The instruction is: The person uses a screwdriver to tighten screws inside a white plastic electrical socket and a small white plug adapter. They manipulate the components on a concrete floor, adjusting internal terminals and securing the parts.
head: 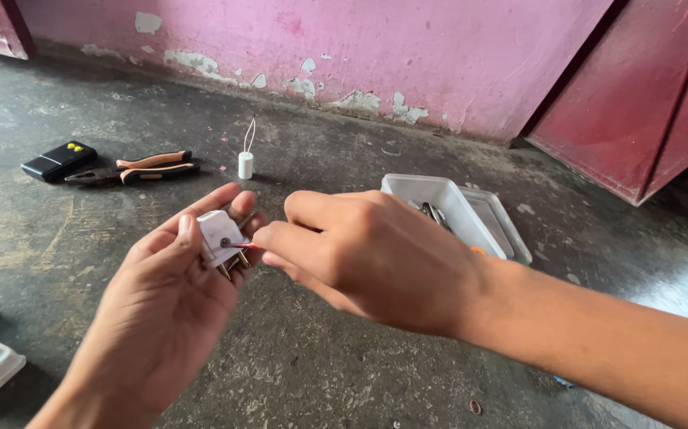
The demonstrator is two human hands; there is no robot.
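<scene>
You have two hands, one white plug point(218, 236), one pair of pliers point(133, 169), one black remote point(58, 160), one plastic box point(459, 213).

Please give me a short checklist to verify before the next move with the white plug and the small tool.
1. White plug held firmly in left hand: ok.
2. Thin red tool pinched in right hand: ok.
3. Tool tip seated in the plug's screw: cannot tell.
4. Plug pins clear of the fingers: cannot tell.
5. Pliers lying within reach on the floor: ok.
6. White tray beside right hand: ok.
</scene>
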